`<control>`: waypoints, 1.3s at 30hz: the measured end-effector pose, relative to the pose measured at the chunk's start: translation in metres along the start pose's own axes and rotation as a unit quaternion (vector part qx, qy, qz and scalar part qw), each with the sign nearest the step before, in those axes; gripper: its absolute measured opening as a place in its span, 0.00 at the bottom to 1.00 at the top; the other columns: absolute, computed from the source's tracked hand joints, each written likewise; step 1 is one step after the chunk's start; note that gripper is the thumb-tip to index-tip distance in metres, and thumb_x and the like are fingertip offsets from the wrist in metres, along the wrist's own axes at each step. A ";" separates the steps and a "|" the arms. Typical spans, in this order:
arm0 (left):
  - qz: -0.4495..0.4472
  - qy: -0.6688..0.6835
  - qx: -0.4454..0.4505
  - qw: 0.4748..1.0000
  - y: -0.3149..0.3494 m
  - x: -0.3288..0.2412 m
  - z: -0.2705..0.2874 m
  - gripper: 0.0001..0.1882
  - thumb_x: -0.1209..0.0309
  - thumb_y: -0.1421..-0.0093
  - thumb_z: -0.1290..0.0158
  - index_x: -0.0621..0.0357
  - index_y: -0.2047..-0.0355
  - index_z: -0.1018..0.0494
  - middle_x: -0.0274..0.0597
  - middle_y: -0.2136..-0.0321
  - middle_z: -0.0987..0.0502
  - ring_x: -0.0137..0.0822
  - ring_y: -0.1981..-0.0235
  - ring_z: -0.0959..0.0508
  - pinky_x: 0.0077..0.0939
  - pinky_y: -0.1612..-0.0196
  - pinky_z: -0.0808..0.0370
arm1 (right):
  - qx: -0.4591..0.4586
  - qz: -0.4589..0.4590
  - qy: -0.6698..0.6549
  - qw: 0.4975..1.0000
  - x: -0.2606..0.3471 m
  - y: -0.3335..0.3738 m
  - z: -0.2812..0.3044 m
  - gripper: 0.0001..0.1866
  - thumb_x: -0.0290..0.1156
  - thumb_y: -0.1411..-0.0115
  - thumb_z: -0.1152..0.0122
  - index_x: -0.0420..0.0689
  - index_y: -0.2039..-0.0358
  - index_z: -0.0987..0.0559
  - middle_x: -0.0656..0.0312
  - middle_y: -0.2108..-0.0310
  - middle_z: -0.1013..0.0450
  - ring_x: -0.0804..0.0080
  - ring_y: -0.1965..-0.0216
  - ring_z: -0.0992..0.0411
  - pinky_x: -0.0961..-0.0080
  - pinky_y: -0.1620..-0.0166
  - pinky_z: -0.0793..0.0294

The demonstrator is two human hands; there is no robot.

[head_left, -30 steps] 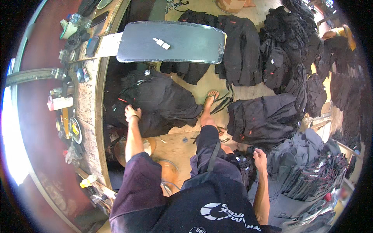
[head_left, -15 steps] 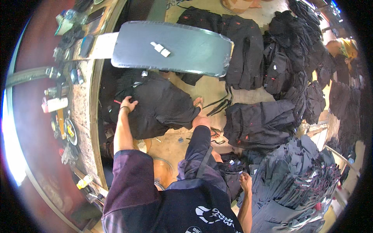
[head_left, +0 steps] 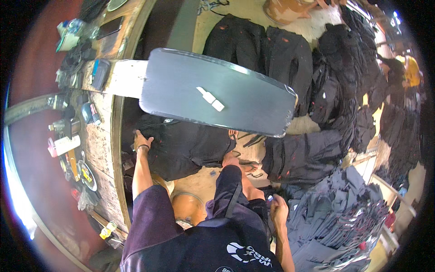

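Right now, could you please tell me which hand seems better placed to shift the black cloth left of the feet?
Probably the left hand: it is at the black cloth, while the right hand is farther off, near the grey pile.

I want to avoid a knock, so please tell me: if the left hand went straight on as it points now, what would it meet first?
The left hand would probably meet the black cloth first, then the grey board; depth is unclear, so it might pass beneath the board.
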State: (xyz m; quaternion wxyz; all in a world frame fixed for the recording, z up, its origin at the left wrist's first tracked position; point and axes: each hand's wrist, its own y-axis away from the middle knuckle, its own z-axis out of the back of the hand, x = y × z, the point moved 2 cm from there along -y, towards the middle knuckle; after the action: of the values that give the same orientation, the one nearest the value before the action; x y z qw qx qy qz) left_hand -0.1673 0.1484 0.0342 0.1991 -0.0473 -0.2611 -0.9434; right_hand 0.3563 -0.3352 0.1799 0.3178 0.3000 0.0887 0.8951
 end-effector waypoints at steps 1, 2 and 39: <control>-0.005 0.021 -0.014 1.000 0.011 -0.002 -0.004 0.45 0.57 0.45 0.30 0.59 0.34 0.39 0.59 0.37 0.30 0.58 0.36 0.28 0.48 0.37 0.27 | 0.023 0.024 -0.039 0.999 0.049 -0.036 0.012 0.14 0.26 0.37 0.35 0.38 0.51 0.20 0.48 0.64 0.22 0.52 0.65 0.22 0.63 0.58 0.22; -0.006 0.048 -0.043 0.998 0.020 -0.002 -0.006 0.45 0.57 0.45 0.30 0.59 0.33 0.39 0.58 0.36 0.30 0.57 0.37 0.28 0.48 0.38 0.27 | 0.060 0.059 -0.059 0.995 0.103 -0.074 0.020 0.15 0.25 0.38 0.34 0.38 0.51 0.19 0.48 0.62 0.23 0.51 0.61 0.22 0.62 0.55 0.22; -0.048 0.209 -0.153 0.965 0.198 -0.014 -0.022 0.11 0.61 0.40 0.40 0.46 0.58 0.19 0.44 0.55 0.24 0.48 0.49 0.26 0.51 0.50 0.29 | -0.025 0.551 -0.012 0.834 0.583 -0.331 -0.113 0.31 0.36 0.36 0.33 0.41 0.36 0.32 0.37 0.39 0.39 0.38 0.42 0.32 0.47 0.41 0.29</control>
State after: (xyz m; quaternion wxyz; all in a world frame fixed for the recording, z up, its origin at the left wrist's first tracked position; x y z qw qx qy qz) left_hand -0.0743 -0.0132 0.1068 0.1938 0.1338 -0.0683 -0.9695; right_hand 0.0996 0.2901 0.2538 -0.2200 0.3023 -0.1175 0.9200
